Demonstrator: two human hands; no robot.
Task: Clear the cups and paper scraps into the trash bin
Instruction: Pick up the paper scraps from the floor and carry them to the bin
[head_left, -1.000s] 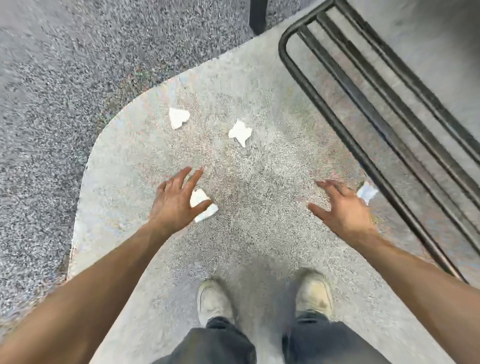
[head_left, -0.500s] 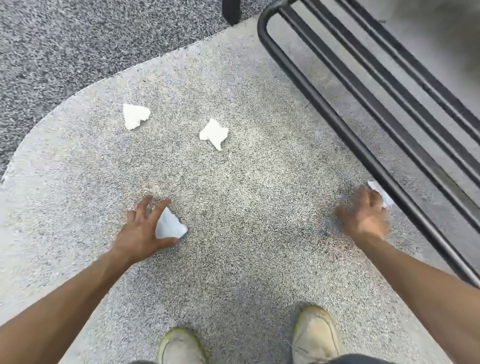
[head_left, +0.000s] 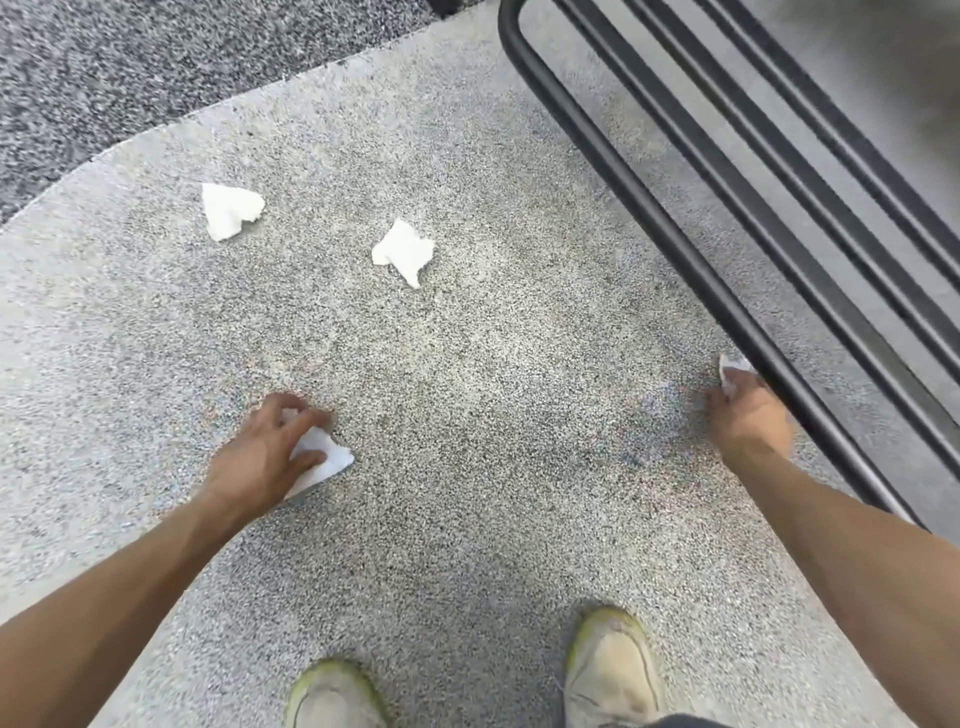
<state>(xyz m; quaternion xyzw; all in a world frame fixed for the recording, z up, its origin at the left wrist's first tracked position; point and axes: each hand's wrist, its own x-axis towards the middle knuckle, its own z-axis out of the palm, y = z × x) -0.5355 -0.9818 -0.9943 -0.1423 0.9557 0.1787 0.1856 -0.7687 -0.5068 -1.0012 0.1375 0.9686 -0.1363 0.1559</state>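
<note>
Left hand (head_left: 260, 457) fingers (head_left: 306, 460) pinch a paper scrap (head_left: 324, 457) on the pavement (head_left: 493, 415); right hand (head_left: 748, 421) fingers close on another scrap (head_left: 730, 366).

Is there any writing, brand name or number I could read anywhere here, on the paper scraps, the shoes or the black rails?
None: no readable text anywhere.
The paper scraps look blank white.
The shoes show no logo.
The black rails carry no label.

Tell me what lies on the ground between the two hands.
Head view: nothing, only bare speckled pavement between the left hand and right hand; each is on a paper scrap.
</note>
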